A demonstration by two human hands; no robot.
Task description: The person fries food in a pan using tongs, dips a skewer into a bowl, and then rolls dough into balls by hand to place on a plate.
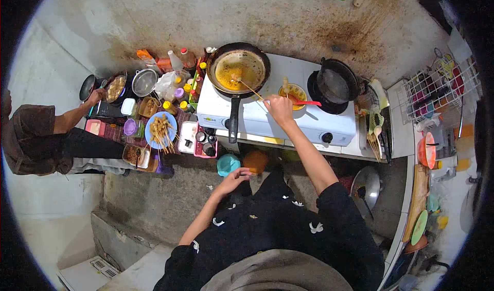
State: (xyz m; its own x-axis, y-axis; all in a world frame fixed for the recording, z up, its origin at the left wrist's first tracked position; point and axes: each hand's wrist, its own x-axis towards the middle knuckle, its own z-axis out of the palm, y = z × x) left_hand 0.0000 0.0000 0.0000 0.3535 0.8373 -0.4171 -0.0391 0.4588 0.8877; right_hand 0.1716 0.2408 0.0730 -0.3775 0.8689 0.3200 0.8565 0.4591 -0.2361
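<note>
My right hand is closed on a thin wooden skewer. The skewer slants into the frying pan, where its loaded tip rests in yellow-orange liquid on the left burner. What food is on the tip is hard to make out. Beside my right hand, a yellow bowl of orange sauce holds a red-handled utensil and another skewer. My left hand hangs in front of my body below the stove, fingers loosely apart, holding nothing.
A dark wok sits on the stove's right burner. Left of the stove are a blue plate of skewers, bottles and tubs. A co-worker reaches toward another pan. A wire rack is at right.
</note>
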